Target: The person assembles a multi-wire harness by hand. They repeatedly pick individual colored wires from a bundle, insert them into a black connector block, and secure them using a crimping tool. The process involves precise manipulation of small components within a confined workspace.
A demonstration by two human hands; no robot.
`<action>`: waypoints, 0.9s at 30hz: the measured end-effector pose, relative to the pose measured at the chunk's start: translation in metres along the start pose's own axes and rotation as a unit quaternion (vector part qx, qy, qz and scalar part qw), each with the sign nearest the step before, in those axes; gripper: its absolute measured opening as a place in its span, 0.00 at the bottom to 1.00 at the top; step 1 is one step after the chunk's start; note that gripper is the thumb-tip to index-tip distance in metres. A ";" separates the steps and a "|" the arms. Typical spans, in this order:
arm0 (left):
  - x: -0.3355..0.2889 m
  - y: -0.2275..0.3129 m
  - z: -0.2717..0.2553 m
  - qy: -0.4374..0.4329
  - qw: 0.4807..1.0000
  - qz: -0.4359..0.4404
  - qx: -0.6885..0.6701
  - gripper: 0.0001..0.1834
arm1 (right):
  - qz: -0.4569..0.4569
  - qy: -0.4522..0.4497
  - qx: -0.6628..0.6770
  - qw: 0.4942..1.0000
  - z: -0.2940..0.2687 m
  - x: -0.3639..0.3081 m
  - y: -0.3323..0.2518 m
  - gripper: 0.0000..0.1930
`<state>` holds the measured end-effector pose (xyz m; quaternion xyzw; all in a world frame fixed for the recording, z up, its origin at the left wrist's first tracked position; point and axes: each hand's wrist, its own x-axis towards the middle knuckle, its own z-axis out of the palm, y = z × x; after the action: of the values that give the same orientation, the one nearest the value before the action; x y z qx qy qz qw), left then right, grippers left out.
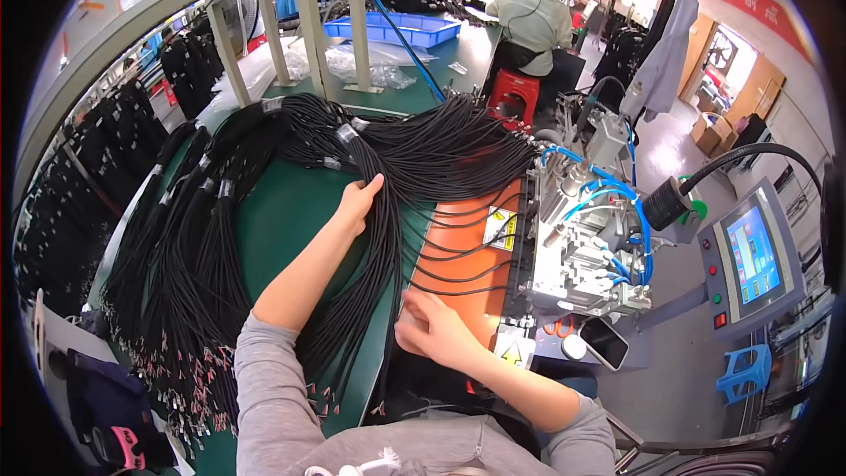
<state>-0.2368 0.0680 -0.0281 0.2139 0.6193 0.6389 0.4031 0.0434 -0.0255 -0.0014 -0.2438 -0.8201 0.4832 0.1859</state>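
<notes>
Black cable bundle point(352, 211) sprawls over the green tabletop point(282, 220): limp, light, likely to tangle. Left hand point(357, 203), fingers curled, grips its strands mid-length; right hand point(432, 326), fingers bent, pinches single wires beside the orange plate point(467, 247).

Factory floor, green workbench point(291, 220), red stool point(514, 88), blue tray point(397, 31), bright doorway point(736, 57)

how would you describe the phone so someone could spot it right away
Start at the grey metal machine with blue hoses, right of the orange panel. Just below its front edge lies the phone, dark and flat, beside a small white round cap; nothing else there is a glossy black slab.
</notes>
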 end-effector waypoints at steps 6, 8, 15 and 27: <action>0.030 0.045 0.035 0.020 0.983 0.061 -0.172 0.16 | 0.124 0.107 0.318 0.934 0.028 0.078 0.030 0.33; 0.034 0.064 0.050 0.029 0.964 0.058 -0.258 0.17 | 0.195 0.081 0.493 0.844 0.015 0.103 0.002 0.31; 0.006 0.015 0.043 -0.045 0.995 -0.083 -0.034 0.18 | 0.223 0.030 0.621 0.751 0.015 0.098 0.026 0.13; -0.080 0.034 -0.002 -0.167 0.962 -0.189 0.103 0.10 | 0.174 0.029 0.595 0.784 0.019 0.100 0.027 0.11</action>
<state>-0.2006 0.0076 0.0227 0.2369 0.6347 0.4393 0.5900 -0.0422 0.0303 -0.0274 -0.2371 -0.3076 0.8923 0.2302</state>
